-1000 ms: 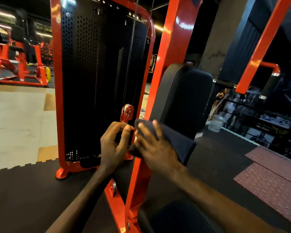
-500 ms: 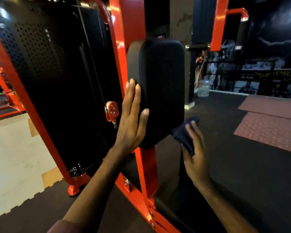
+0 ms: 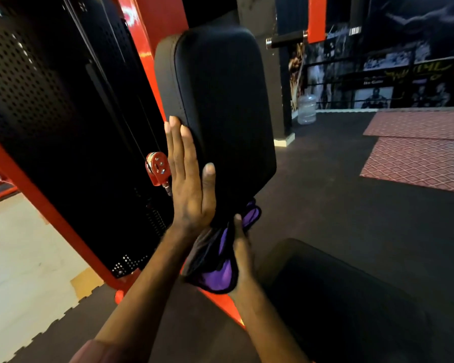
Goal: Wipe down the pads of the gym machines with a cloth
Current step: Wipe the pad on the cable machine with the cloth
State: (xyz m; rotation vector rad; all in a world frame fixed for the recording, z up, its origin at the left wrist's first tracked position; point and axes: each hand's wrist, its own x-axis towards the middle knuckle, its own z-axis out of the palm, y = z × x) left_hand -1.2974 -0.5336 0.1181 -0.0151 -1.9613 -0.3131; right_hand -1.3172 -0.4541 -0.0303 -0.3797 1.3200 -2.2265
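A: What sits nearest to the person?

B: The seat pad (image 3: 351, 297). It lies low, below the back pad (image 3: 220, 106) and to the right of it. Both arms reach past it toward the back pad.

A: Where is the cloth (image 3: 218, 263)?

B: It hangs just under the bottom edge of the back pad. It is dark on one side and purple on the other. The right hand (image 3: 240, 254) is closed around it, with the fingers wrapped over the bunched part.

A: And the other hand?

B: The left hand (image 3: 190, 184) is flat and spread wide. Its palm presses on the left side of the back pad, down near the bottom. The fingers point up along the pad's edge and the thumb lies on the front.

A: Which way must the cloth go?

B: Up. The back pad stands tall, so its long way runs up and down. The cloth is right below it, and the right hand is the one with the cloth. It looks like the left hand holds the pad still so the right hand can rub upward over the front.

A: What is behind the back pad?

B: The red frame (image 3: 155, 24) stands just left of it, with the black weight cover (image 3: 50, 113) further left. A water jug (image 3: 306, 109) sits far beyond the back pad, to its right.
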